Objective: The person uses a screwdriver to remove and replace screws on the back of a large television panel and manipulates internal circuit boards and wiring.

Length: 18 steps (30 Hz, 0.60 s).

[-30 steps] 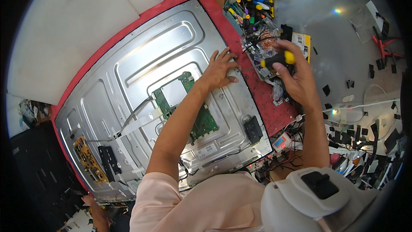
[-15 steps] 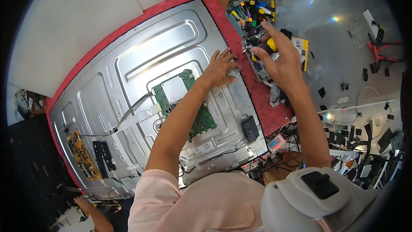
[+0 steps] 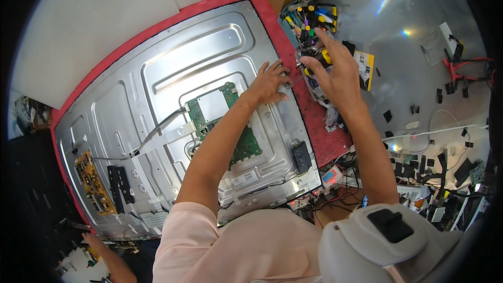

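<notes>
A large silver metal TV back panel [image 3: 120, 57] lies in front of me. My left hand [image 3: 268, 84] rests on its right edge, fingers spread, holding nothing. Just right of that edge, my right hand [image 3: 338, 76] is closed around a screwdriver [image 3: 327, 56] with a yellow and black handle. Its thin shaft slants down-left toward the panel edge near my left fingertips; whether the tip touches anything is too small to tell. A green circuit board [image 3: 246, 147] with a pale cover sits mid-panel, partly hidden by my left forearm.
A tray of hand tools [image 3: 309, 18] stands beyond my right hand. At the panel's left are an orange-brown board [image 3: 94, 183] and black strips [image 3: 120, 186]; a black box [image 3: 301, 157] sits lower right. Another person's arm [image 3: 112, 257] shows bottom left. Black scraps [image 3: 387, 115] litter the right.
My view has shifted slightly, moving the panel's left end a little left and up. Both hands keep nearly the same places; the screwdriver remains in my right hand.
</notes>
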{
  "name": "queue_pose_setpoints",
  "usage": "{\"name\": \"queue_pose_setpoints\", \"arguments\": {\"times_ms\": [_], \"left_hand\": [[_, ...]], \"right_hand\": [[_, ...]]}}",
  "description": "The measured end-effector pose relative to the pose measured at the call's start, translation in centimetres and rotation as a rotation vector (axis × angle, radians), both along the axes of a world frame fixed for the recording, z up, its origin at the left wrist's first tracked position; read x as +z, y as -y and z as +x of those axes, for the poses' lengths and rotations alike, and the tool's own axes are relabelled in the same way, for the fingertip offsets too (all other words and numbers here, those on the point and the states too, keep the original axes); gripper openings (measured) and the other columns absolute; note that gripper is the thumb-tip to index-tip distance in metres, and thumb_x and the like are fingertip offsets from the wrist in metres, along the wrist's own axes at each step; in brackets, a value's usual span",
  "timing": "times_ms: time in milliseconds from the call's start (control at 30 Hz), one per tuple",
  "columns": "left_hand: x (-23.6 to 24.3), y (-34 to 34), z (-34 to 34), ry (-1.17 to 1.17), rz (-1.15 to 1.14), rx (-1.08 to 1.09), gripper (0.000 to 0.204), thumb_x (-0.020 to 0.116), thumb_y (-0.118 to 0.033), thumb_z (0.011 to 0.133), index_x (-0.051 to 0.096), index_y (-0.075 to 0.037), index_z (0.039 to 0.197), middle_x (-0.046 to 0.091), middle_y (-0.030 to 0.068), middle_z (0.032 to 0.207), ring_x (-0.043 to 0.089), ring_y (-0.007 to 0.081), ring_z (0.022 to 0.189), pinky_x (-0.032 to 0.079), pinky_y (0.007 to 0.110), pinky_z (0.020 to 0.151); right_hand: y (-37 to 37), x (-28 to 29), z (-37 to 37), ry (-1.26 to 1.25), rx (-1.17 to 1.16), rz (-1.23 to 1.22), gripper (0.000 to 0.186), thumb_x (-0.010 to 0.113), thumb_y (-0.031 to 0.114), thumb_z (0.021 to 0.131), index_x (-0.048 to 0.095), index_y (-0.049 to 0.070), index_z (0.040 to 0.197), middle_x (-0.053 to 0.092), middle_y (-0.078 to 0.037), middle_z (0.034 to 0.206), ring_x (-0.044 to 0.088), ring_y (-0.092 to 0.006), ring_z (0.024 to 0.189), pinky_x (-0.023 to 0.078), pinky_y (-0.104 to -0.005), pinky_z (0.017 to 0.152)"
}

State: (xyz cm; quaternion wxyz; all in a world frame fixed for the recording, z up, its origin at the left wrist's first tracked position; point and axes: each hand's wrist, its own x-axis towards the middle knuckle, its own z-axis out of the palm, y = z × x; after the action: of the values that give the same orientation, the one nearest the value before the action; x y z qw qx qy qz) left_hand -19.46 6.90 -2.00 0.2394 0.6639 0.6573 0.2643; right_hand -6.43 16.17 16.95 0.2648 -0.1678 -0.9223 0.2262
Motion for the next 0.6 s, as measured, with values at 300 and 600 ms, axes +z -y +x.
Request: {"name": "queue_pose_setpoints", "arguments": {"times_ms": [300,600], "left_hand": [[-0.3,-0.2,0.0,-0.031,0.030,-0.011,0.048,0.079,-0.031,0.067,0.064,-0.018,0.112,0.043,0.0080,0.141,0.022,0.0324,0.142,0.013,0.059,0.114],[2.9,3.0,-1.9,0.196,0.094,0.228,0.024,0.070,-0.019,0.078,0.069,-0.009,0.100,0.065,0.0113,0.101,0.061,0.0300,0.095,0.045,0.043,0.088]], "right_hand": [[0.4,-0.2,0.4,-0.032,-0.018,-0.163,0.058,0.069,0.008,0.081,0.046,0.001,0.135,0.055,-0.021,0.124,0.055,-0.0318,0.116,0.042,-0.0344,0.097],[0.0,-1.0,1.0,-0.108,-0.029,-0.252,0.059,0.070,0.009,0.081,0.046,0.000,0.135,0.058,-0.019,0.119,0.056,-0.0305,0.111,0.042,-0.0360,0.096]]}}
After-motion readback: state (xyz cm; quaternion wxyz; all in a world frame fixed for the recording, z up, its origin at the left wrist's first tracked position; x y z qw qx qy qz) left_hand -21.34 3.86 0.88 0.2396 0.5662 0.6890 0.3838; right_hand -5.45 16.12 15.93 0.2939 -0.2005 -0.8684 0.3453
